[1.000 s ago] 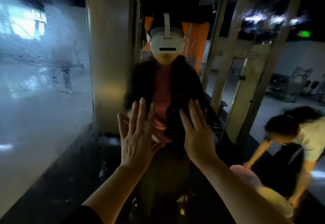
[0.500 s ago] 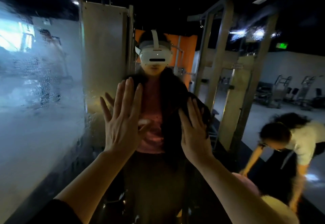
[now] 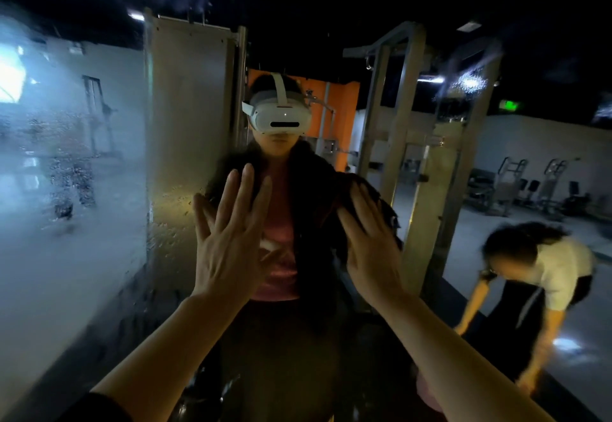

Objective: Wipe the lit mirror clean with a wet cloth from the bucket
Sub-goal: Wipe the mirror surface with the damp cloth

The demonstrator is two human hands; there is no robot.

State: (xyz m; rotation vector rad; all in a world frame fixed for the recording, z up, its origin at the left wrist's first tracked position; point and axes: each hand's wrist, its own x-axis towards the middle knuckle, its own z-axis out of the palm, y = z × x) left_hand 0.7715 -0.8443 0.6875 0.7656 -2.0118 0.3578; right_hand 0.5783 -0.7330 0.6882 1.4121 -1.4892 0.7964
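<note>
Head view: we face the mirror, which fills the frame and carries water droplets and smears, thickest at the left and along the pale panel reflected beside us. We note the left hand raised flat against the glass, fingers straight and spread wide, thumb angled toward the centre, holding nothing. We note the right hand raised near it, apart from it, fingers straight and lying over the dark cloth, which is pressed between the palm and the mirror; the cloth's ragged edge shows above and to the right of the fingertips. Whether the thumb curls round the cloth we cannot tell.

In the reflection we see a person wearing a white headset, a pink top and a dark jacket, directly behind our hands. A metal frame stands to the right. A second person in a white top bends forward at lower right. A pink rounded object shows at the bottom edge under the right forearm; what it is we cannot tell.
</note>
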